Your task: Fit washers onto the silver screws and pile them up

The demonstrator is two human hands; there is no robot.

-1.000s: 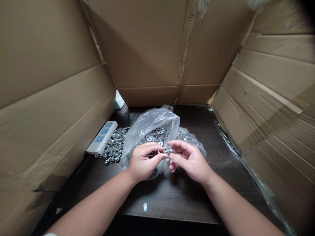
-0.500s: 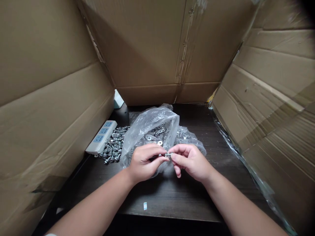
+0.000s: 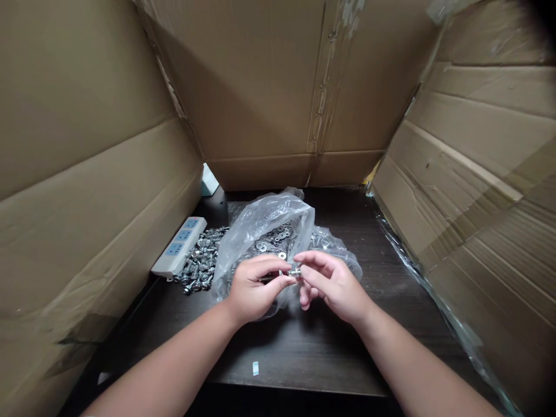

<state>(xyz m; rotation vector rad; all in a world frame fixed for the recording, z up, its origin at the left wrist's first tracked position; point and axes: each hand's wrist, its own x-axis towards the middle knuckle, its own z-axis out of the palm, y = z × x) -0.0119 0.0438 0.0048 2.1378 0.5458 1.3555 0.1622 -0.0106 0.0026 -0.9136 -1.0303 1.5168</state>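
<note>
Between the thumb and fingertips of my left hand [image 3: 256, 286] is a small metal bolt [image 3: 294, 271], lying roughly level with its end toward the right. My right hand [image 3: 332, 284] is closed at that end, the thumb against it and the index finger raised a little above; fine parts on the shank are too small to tell. Just behind both hands, an open clear plastic bag [image 3: 264, 211] holds loose metal washers [image 3: 262, 247]. Left of the bag lies a heap of bolts [image 3: 202, 260].
A white power strip [image 3: 180, 246] lies beside the heap. Behind on the right is another plastic bag [image 3: 332, 243] of metal parts. Cardboard walls [image 3: 260, 87] enclose the dark table [image 3: 347, 359] on three sides. A small paper scrap [image 3: 255, 368] lies near the front edge.
My right index finger has lifted slightly off the bolt and the lower fingers have curled in. More of the bolt shows between the hands. The view has shifted slightly.
</note>
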